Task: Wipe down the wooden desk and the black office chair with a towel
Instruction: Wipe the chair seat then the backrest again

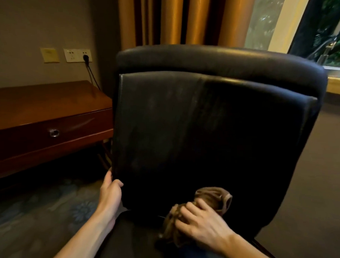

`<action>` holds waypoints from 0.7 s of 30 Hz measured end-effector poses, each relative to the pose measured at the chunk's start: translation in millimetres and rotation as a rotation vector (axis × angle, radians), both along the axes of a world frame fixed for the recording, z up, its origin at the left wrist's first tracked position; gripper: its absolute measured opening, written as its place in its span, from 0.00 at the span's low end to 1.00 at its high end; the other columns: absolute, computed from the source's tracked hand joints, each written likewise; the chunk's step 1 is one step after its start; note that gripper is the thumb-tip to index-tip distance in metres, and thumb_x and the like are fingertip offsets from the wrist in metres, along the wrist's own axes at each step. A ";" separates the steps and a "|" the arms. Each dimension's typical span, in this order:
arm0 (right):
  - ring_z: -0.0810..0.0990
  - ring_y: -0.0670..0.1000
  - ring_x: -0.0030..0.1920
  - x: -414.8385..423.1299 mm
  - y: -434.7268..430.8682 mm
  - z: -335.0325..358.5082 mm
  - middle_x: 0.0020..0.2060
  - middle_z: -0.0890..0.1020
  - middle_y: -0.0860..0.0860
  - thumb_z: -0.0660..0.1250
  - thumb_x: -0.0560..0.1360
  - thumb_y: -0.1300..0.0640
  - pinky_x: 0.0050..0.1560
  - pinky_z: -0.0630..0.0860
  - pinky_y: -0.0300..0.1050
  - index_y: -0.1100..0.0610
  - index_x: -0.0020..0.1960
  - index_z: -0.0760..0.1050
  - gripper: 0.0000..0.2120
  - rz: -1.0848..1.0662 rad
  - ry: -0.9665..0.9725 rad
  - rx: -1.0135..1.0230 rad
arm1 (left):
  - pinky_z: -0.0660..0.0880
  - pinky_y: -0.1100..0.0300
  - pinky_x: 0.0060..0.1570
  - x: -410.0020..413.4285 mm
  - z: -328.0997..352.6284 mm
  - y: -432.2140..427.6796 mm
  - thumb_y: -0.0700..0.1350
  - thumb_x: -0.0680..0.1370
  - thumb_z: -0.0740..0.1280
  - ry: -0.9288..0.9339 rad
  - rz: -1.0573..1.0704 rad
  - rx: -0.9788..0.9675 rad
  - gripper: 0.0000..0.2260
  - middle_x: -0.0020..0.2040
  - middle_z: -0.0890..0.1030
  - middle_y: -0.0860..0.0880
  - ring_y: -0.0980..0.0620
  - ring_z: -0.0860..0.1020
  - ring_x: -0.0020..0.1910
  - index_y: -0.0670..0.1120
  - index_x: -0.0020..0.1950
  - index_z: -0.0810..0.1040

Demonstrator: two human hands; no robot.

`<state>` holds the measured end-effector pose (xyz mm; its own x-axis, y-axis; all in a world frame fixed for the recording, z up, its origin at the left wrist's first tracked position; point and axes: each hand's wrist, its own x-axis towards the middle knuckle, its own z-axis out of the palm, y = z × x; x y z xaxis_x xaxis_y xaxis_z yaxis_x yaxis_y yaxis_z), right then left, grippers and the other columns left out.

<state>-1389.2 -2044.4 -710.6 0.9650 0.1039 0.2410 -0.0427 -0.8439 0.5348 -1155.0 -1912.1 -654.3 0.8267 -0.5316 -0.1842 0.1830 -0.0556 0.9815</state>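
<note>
The towel (215, 198) sits bunched beneath the right grip (200, 223), fingers curled round it, its length slanting up rightward; the left grip (110, 192) clasps the chair (203, 117) edge.

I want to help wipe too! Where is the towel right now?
In the head view the brown towel is low and right of centre, bunched under the right hand against the black chair, near its bottom edge.
</note>
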 end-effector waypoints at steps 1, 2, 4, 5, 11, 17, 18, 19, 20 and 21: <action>0.79 0.54 0.50 3.9 2.9 18.3 0.52 0.81 0.51 0.62 0.78 0.52 0.53 0.66 0.53 0.45 0.58 0.77 0.10 0.064 -0.119 0.017 | 0.72 0.69 0.37 1.4 3.6 1.4 0.30 0.80 0.54 0.004 0.009 0.013 0.30 0.65 0.73 0.51 0.61 0.74 0.45 0.49 0.81 0.63; 0.76 0.56 0.51 10.6 4.7 44.9 0.54 0.79 0.53 0.59 0.81 0.53 0.52 0.66 0.53 0.46 0.60 0.75 0.11 0.120 -0.251 0.032 | 0.74 0.64 0.43 3.6 4.4 2.4 0.30 0.80 0.55 0.008 0.001 0.025 0.30 0.66 0.75 0.49 0.57 0.76 0.47 0.49 0.80 0.66; 0.73 0.58 0.53 30.3 3.0 120.2 0.58 0.75 0.57 0.60 0.81 0.55 0.53 0.65 0.55 0.48 0.64 0.72 0.12 0.161 -0.513 0.015 | 0.77 0.57 0.49 6.8 5.3 5.2 0.30 0.78 0.56 0.007 -0.024 0.044 0.27 0.64 0.81 0.42 0.48 0.80 0.51 0.48 0.75 0.72; 0.73 0.59 0.55 40.7 -3.4 161.1 0.60 0.75 0.58 0.63 0.79 0.54 0.54 0.65 0.56 0.49 0.66 0.72 0.16 0.118 -0.628 -0.007 | 0.78 0.57 0.46 5.8 7.2 7.1 0.30 0.79 0.56 -0.006 -0.031 0.043 0.25 0.61 0.82 0.41 0.47 0.81 0.49 0.47 0.73 0.73; 0.70 0.64 0.65 67.9 -56.3 285.6 0.68 0.72 0.59 0.63 0.73 0.36 0.61 0.67 0.64 0.46 0.75 0.66 0.32 -0.466 -0.668 0.071 | 0.70 0.65 0.40 -0.1 15.1 6.2 0.33 0.83 0.56 -0.064 -0.049 0.009 0.27 0.56 0.78 0.56 0.64 0.74 0.44 0.50 0.81 0.64; 0.75 0.63 0.50 64.2 -16.0 115.2 0.59 0.78 0.61 0.72 0.65 0.41 0.49 0.69 0.56 0.52 0.65 0.77 0.31 -0.362 -0.502 0.169 | 0.70 0.65 0.43 3.3 17.3 1.9 0.33 0.83 0.55 0.014 0.006 -0.017 0.27 0.66 0.75 0.53 0.59 0.75 0.53 0.49 0.81 0.63; 0.75 0.62 0.49 58.3 -8.9 90.3 0.57 0.79 0.61 0.74 0.64 0.42 0.48 0.69 0.56 0.52 0.64 0.78 0.31 -0.337 -0.440 0.175 | 0.70 0.66 0.45 3.5 15.4 1.6 0.32 0.82 0.54 0.012 0.006 -0.013 0.27 0.67 0.74 0.51 0.57 0.73 0.57 0.48 0.81 0.64; 0.75 0.62 0.48 52.2 -2.7 71.2 0.56 0.79 0.60 0.75 0.62 0.43 0.48 0.70 0.56 0.51 0.63 0.77 0.31 -0.313 -0.362 0.168 | 0.70 0.66 0.48 2.1 13.9 3.4 0.31 0.81 0.54 0.011 0.009 -0.017 0.28 0.69 0.74 0.50 0.56 0.72 0.61 0.47 0.81 0.65; 0.75 0.62 0.49 47.7 1.9 59.2 0.56 0.79 0.58 0.76 0.61 0.43 0.49 0.70 0.57 0.51 0.64 0.77 0.32 -0.297 -0.264 0.154 | 0.69 0.65 0.54 0.8 13.3 5.2 0.31 0.80 0.54 0.018 0.019 -0.023 0.29 0.71 0.74 0.49 0.55 0.72 0.64 0.47 0.80 0.66; 0.75 0.61 0.50 42.9 5.3 54.5 0.56 0.79 0.57 0.76 0.61 0.42 0.50 0.72 0.57 0.50 0.64 0.76 0.34 -0.281 -0.180 0.125 | 0.68 0.64 0.57 -2.0 14.1 8.2 0.31 0.80 0.54 0.031 0.024 -0.036 0.29 0.74 0.73 0.48 0.53 0.72 0.67 0.46 0.80 0.66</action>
